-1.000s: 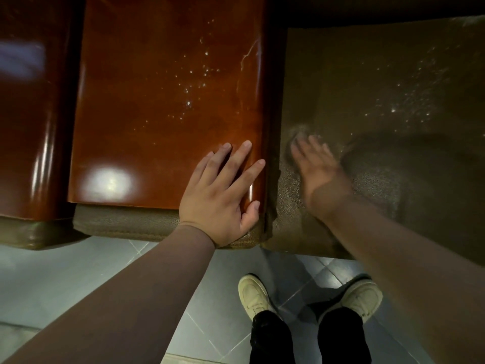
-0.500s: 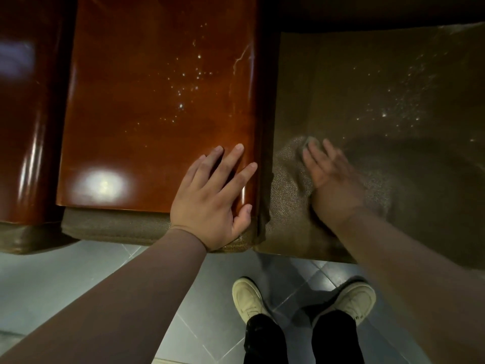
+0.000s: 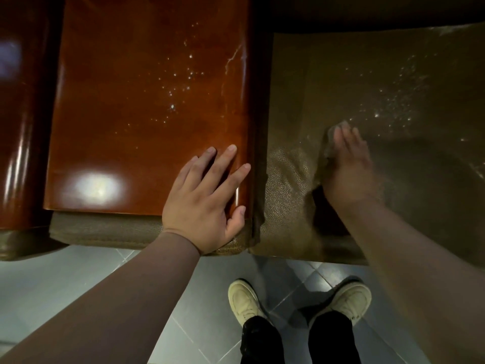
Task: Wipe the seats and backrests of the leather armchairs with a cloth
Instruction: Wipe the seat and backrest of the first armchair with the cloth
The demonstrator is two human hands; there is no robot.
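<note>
Your left hand lies flat, fingers spread and straight, on the glossy wooden armrest. Your right hand presses a grey cloth under extended fingers onto the olive leather seat, near its front-left part.

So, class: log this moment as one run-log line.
stage: wiping seat | left hand: flat on glossy wooden armrest | right hand: pressing cloth on brown seat | droplets: beyond cloth

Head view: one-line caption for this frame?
Right hand presses a cloth on the olive leather seat; left hand rests flat on the glossy wooden armrest.
</note>
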